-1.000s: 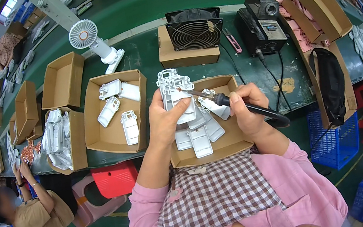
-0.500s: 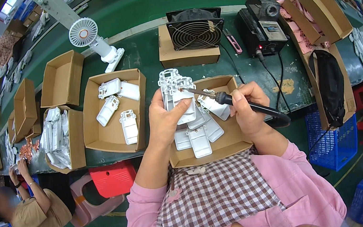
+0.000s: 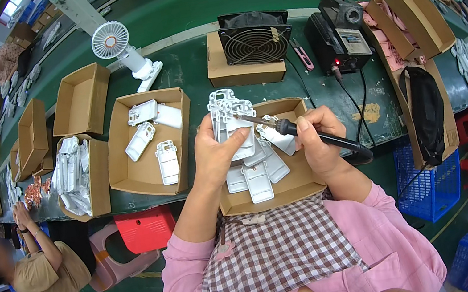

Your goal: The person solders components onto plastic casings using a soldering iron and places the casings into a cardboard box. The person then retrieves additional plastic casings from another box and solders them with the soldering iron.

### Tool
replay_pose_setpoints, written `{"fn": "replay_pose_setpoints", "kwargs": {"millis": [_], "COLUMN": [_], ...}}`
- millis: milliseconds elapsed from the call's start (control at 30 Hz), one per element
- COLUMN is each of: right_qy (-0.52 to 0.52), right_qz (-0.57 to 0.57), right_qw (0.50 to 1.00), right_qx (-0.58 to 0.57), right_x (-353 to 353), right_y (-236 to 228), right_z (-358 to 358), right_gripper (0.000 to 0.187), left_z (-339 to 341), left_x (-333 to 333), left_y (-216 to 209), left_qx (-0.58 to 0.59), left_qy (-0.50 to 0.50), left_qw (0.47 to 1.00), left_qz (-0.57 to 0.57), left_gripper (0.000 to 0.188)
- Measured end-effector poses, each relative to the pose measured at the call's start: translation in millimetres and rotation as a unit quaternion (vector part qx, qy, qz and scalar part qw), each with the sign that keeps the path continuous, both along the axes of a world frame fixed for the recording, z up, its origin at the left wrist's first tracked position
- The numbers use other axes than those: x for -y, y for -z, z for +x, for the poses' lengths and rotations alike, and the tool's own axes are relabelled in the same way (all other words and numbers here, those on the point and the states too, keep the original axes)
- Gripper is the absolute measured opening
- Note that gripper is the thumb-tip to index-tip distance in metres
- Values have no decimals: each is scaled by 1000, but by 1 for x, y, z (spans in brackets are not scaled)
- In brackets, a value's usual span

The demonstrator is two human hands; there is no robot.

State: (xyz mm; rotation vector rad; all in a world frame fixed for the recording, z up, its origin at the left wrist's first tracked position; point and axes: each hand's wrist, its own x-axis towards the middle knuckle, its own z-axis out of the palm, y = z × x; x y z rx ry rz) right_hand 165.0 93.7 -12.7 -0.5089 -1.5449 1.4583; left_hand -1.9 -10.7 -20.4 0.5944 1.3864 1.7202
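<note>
My left hand [image 3: 210,153] is closed around white plastic casings [image 3: 229,104], which seem to be at least two stacked together, with the thumb across their front. In my right hand [image 3: 321,138] is a soldering iron [image 3: 286,127] with a black handle, held like a pen. Its metal tip reaches the upper part of the casings; whether it touches them I cannot tell. Below both hands, a cardboard tray [image 3: 238,203] holds several white casings [image 3: 259,184]. Another cardboard tray [image 3: 120,177], to the left, has several similar casings [image 3: 168,161] lying apart.
Behind the trays are a square black fan [image 3: 256,42] on a carton, a pink-handled cutter [image 3: 302,56] and a black soldering station [image 3: 339,33]. A white handheld fan [image 3: 123,53] stands at the back left. A box of bagged white parts [image 3: 73,174] is farther left, near a seated co-worker [image 3: 48,266].
The iron's tip has shifted slightly left against the casings, and my hands otherwise keep their pose. At the left, the co-worker's hands have come together.
</note>
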Motion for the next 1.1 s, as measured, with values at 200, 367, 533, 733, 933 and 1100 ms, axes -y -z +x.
{"fn": "replay_pose_setpoints", "kwargs": {"millis": [200, 367, 533, 733, 933, 1100], "right_qy": [1, 36, 38, 19, 6, 4], "right_qz": [-11, -7, 14, -24, 10, 35], "right_qw": [1000, 998, 992, 996, 1000, 999], "right_qx": [6, -55, -120, -84, -23, 16], "right_x": [1, 1, 2, 5, 4, 4], "right_y": [1, 2, 3, 7, 2, 1], "right_z": [-2, 3, 1, 6, 8, 2], "right_gripper": [14, 14, 14, 14, 10, 11], "left_z": [-2, -2, 3, 1, 5, -1], "left_x": [2, 1, 3, 4, -3, 2], "left_y": [-4, 9, -4, 9, 14, 12], "left_qx": [9, -16, -82, -94, -160, -136], "left_qy": [-7, -17, -6, -72, -126, -118], "left_qw": [1000, 1000, 996, 993, 979, 984], "left_qz": [0, -6, -20, 13, 13, 12], "left_gripper": [42, 51, 71, 45, 42, 36]}}
